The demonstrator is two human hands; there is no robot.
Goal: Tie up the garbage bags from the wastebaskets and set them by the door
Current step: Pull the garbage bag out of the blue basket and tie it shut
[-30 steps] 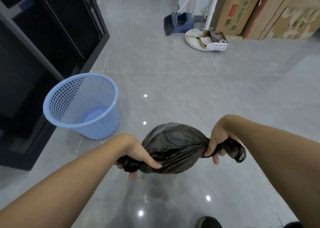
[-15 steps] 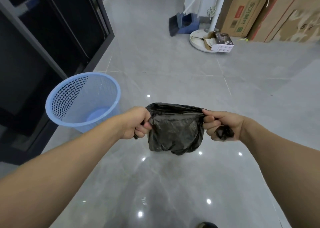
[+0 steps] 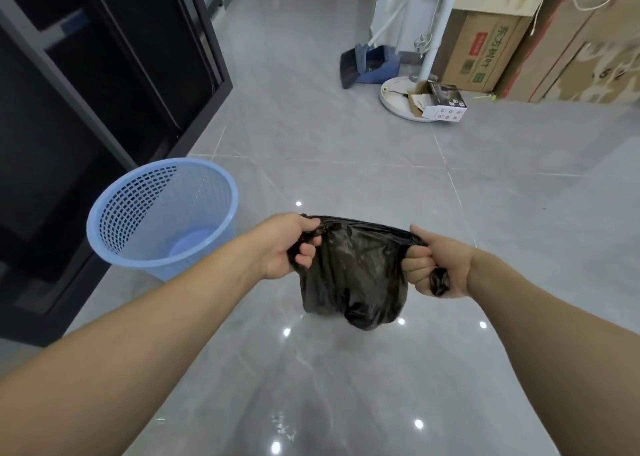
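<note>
A small black garbage bag (image 3: 353, 275) hangs in the air in front of me, its mouth stretched flat between my fists. My left hand (image 3: 291, 244) grips the bag's left corner, with bunched plastic showing between the fingers. My right hand (image 3: 436, 265) grips the right corner, and a twisted end of plastic sticks out under the fist. A light blue mesh wastebasket (image 3: 162, 216) stands on the floor to the left of the bag, with no liner in it.
A dark glass-fronted cabinet (image 3: 86, 91) lines the left side. At the back stand a broom and blue dustpan (image 3: 367, 64), a white fan base (image 3: 401, 98) with a small box (image 3: 443, 102) on it, and stacked cardboard boxes (image 3: 519, 46). Grey tiled floor (image 3: 329, 143) stretches ahead.
Both hands rose and turned upright, so the bag went from lying bundled between them to hanging down from a taut top edge. The view shifted slightly forward.
</note>
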